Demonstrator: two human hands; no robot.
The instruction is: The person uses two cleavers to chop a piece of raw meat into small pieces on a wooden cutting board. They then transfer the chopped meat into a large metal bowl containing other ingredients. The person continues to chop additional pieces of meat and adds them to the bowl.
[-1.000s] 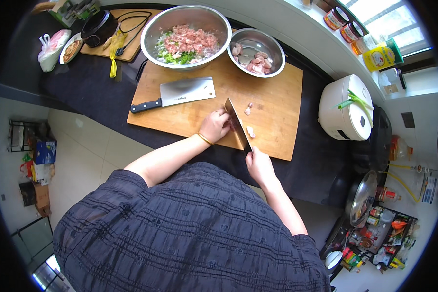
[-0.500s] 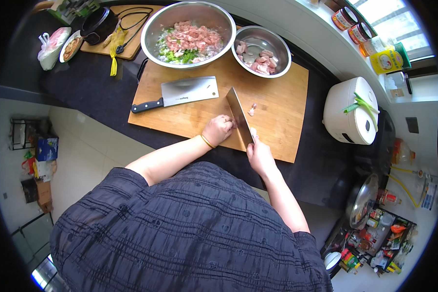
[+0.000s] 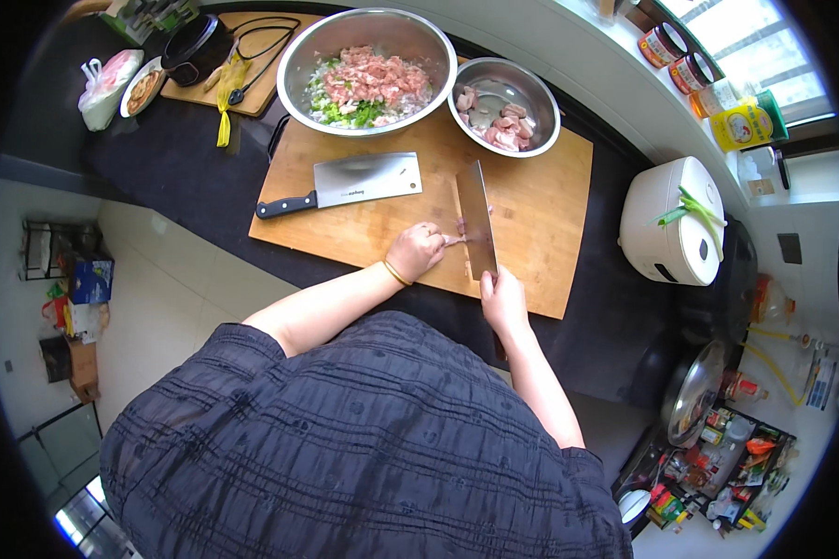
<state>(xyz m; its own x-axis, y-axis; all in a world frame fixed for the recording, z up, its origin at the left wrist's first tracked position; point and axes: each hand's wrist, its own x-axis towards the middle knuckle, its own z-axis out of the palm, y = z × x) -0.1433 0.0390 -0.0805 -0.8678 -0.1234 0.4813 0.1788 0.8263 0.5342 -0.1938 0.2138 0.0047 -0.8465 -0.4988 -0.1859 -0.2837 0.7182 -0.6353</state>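
Observation:
My right hand [image 3: 503,298] grips a cleaver [image 3: 477,222], its broad blade on edge over the wooden cutting board [image 3: 541,214]. Left of the blade, my left hand [image 3: 417,252] is closed on a thin strip of pale pink meat [image 3: 454,240] that runs toward the steel. Small meat bits show beside the blade, partly hidden by it. A second cleaver [image 3: 368,179] with a black handle lies flat on the board, beyond my left hand.
A large steel bowl [image 3: 294,102] holds minced meat and chopped greens; a smaller steel bowl [image 3: 552,116] holds meat chunks. To the right stands a white rice cooker [image 3: 667,224] with green onion on its lid. A black pot [image 3: 196,51] sits at the far left.
The cleaver in my right hand has shifted to the right, away from my left hand. The meat strip now shows between the left fingers and the blade. My left hand has barely moved.

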